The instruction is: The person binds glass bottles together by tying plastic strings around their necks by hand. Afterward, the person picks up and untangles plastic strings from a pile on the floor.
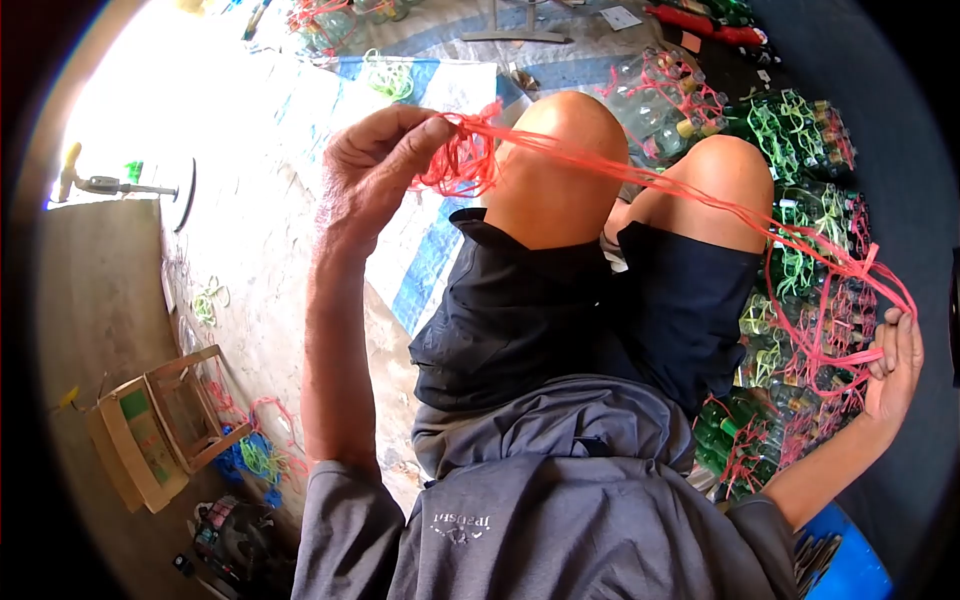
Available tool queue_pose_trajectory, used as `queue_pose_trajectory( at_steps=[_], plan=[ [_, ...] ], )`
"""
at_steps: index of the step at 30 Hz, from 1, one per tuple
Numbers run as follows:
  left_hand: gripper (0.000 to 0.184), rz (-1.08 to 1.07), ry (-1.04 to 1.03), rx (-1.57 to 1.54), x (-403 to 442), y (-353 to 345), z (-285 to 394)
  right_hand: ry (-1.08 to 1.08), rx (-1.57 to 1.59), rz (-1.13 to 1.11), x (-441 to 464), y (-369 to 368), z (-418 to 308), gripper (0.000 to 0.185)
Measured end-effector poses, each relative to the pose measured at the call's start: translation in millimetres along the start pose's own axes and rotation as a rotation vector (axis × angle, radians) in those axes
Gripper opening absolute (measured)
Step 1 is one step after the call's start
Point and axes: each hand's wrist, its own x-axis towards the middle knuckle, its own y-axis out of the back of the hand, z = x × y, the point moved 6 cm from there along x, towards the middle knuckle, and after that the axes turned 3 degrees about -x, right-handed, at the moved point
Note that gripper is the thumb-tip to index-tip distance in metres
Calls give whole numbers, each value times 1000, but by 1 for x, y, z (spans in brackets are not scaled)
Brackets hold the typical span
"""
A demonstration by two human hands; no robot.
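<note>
Red plastic string (640, 178) stretches across above my bare knees, from one hand to the other. At the upper left, my left hand (382, 155) pinches one end between thumb and fingers, where a tangled bunch of strands (462, 165) hangs down. My right hand (897, 360), raised at the far right, has its fingers curled round the other end. There the string forms wide loops and a knot (858, 265). Behind the loops stand rows of glass bottles (795, 215) tied with green and red string.
A blue and white striped sheet (420, 275) covers part of the floor, with green string (388, 76) on it. More tied bottles (665, 95) stand ahead. At left are a wooden frame (190, 405) and a cardboard piece (140, 445). A blue container (845, 560) is at lower right.
</note>
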Motion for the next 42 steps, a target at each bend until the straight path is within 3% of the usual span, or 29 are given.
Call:
queue_pose_trajectory(
  at_steps=[8, 17, 19, 21, 24, 32, 35, 37, 40, 42],
  plan=[
    [23, 129, -230, -175, 15, 21, 50, 12, 103, -104, -2, -43, 9, 30],
    [25, 266, -233, -292, 47, 53, 67, 27, 243, -149, 5, -73, 3, 31],
    [18, 177, -288, -301, 49, 50, 77, 52, 268, -148, 6, -79, -1, 31],
    [22, 8, -369, -333, 40, 39, 95, 53, 270, -159, 7, -81, -2, 31],
    [22, 225, -335, -331, 40, 44, 96, 52, 272, -169, 9, -86, -4, 31],
    [27, 135, -373, -381, 34, 53, 102, 73, 259, -176, 15, -108, -13, 32],
    [27, 2, -366, -409, 30, 49, 102, 58, 222, -130, 14, -112, -15, 32],
    [26, 148, -275, -396, 35, 57, 84, 61, 218, -161, 16, -105, -9, 33],
    [24, 254, -209, -341, 28, 59, 61, 24, 5, -220, 11, -87, 2, 32],
    [23, 247, -180, -289, 25, 55, 50, 30, -165, -144, 7, -77, 3, 33]
  ],
)
